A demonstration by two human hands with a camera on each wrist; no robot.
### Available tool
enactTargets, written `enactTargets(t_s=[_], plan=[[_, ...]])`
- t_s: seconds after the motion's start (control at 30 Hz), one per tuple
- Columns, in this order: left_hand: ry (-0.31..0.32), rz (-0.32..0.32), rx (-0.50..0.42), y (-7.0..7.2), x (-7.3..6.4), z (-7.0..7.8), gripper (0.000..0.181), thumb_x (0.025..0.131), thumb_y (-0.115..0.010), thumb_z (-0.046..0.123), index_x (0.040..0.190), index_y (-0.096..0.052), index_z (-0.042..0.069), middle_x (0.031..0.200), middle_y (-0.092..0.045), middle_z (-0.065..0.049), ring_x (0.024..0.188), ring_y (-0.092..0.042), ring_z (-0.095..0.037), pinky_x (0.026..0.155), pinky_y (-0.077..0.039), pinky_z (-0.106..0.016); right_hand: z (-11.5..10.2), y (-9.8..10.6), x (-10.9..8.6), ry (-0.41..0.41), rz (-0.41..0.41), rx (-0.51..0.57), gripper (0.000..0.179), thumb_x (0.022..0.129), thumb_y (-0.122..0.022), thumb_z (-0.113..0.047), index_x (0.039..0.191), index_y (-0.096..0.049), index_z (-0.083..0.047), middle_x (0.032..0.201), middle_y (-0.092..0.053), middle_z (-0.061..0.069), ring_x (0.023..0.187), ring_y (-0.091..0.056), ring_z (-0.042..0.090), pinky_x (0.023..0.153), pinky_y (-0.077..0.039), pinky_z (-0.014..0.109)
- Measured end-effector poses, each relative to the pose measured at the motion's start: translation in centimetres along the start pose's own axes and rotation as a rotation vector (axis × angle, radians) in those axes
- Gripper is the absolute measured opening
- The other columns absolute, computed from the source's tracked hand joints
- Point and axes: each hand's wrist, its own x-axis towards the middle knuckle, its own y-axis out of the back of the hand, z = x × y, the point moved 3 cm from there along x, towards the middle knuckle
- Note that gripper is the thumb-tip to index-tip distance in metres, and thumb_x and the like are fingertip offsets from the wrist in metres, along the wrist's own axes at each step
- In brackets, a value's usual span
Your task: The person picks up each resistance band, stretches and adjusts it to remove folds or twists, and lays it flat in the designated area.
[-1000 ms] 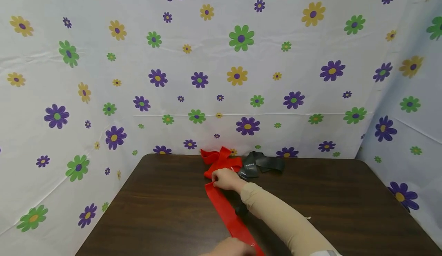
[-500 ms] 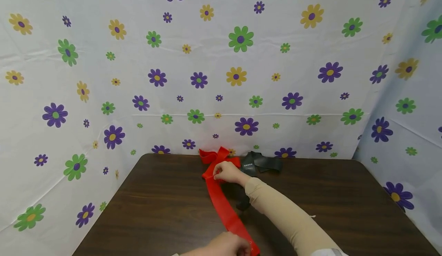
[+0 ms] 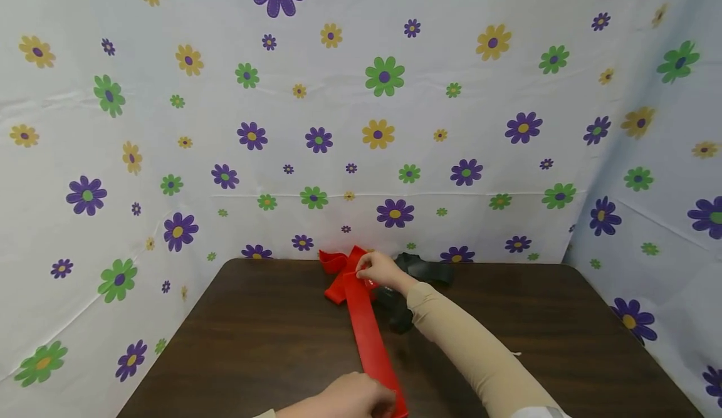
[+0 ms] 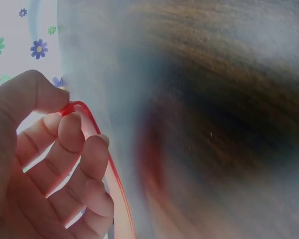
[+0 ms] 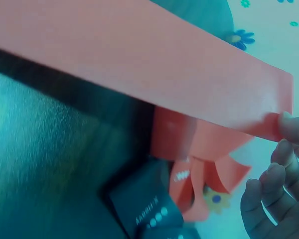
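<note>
A flat red resistance band (image 3: 368, 336) is stretched out lengthwise above the table between both hands. At its near end my left hand (image 3: 354, 396) pinches it; the left wrist view shows the thumb and fingers of the left hand (image 4: 55, 154) on the band's edge (image 4: 120, 199). My right hand (image 3: 382, 272) pinches a corner of the far end, and the right wrist view shows that band (image 5: 139, 55) spread wide from the right hand's fingertips (image 5: 288, 127). Behind the far end lies another red band (image 3: 336, 286), loosely crossed, partly hidden by the held one.
Black bands (image 3: 431, 272) with white print lie beside the red one at the table's back edge; part of one (image 3: 402, 319) reaches under my right forearm. A flower-patterned white curtain (image 3: 316, 92) closes off the back and sides of the dark wood table (image 3: 271, 330).
My right hand has risen slightly with the band's far end. My left hand has moved a little leftward, and the band now runs straighter. The view has shifted slightly.
</note>
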Motion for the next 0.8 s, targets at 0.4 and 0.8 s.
enactTargets(t_s=[0.4, 0.8], plan=[[-0.037, -0.010, 0.140, 0.9, -1.9, -0.5, 0.014, 0.090, -0.066, 0.024, 0.078, -0.060, 0.024, 0.059, -0.043, 0.017, 0.051, -0.039, 0.003, 0.048, -0.035, -0.015, 0.2, 2.5, -1.1, -0.030, 0.114, 0.026, 0.005, 0.087, -0.069, -0.006, 0.083, -0.070, -0.004, 0.071, -0.059, 0.001, 0.060, -0.050, 0.013, 0.053, -0.045, 0.025], [0.063, 0.097, 0.094, 1.2, -4.1, -2.4, 0.015, 0.084, -0.072, 0.014, 0.084, -0.062, 0.024, 0.061, -0.046, 0.018, 0.052, -0.042, 0.002, 0.050, -0.039, -0.017, 0.2, 4.0, -1.8, -0.065, 0.165, 0.051, 0.004, 0.087, -0.068, -0.008, 0.085, -0.069, -0.004, 0.070, -0.058, 0.004, 0.055, -0.046, 0.013, 0.051, -0.042, 0.026]])
